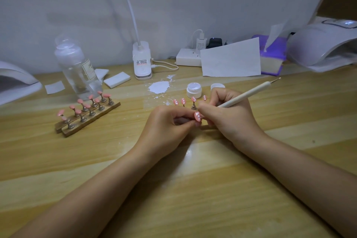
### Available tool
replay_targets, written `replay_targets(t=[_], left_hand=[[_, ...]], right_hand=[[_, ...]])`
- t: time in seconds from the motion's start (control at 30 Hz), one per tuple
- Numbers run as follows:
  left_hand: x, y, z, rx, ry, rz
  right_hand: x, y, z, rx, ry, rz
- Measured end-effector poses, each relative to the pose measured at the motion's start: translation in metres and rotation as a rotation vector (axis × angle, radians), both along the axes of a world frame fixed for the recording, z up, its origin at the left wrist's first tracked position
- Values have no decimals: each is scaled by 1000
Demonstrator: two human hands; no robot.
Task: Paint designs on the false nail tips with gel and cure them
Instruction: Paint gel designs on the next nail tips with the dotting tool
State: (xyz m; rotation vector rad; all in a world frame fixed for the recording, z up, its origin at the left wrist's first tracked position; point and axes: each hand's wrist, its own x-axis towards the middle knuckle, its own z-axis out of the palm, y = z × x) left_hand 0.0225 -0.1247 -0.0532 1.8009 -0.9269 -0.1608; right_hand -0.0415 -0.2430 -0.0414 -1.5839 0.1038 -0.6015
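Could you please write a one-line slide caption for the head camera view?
Left hand holds a pink nail tip while the right hand dots it with a white pen.

One head cam, wide-angle, looks fwd and down, close over the wooden table (193, 189); wall behind.

A light wooden table (231, 189) is set against a pale wall. On its left part, two long wooden strips of small metal stands bearing pink nail tips (87, 114) are laid side by side, with a clear plastic bottle (77, 67) just behind them. A white clip-on lamp base (142, 61) is placed behind the centre, and a splash of white gel (159, 87) is spread before it. To the right of the splash, a small white open jar (194, 90) is found. Before the jar, a pink dotted nail tip (198, 117) is held between the left hand (168, 129) and the right hand (228, 116).
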Motion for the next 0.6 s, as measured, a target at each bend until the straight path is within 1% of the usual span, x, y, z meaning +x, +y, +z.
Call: replay_targets(t=[0.6], left_hand=[[-1,0,1,20,-3,-4]], right_hand=[[1,2,1,25,14,7]])
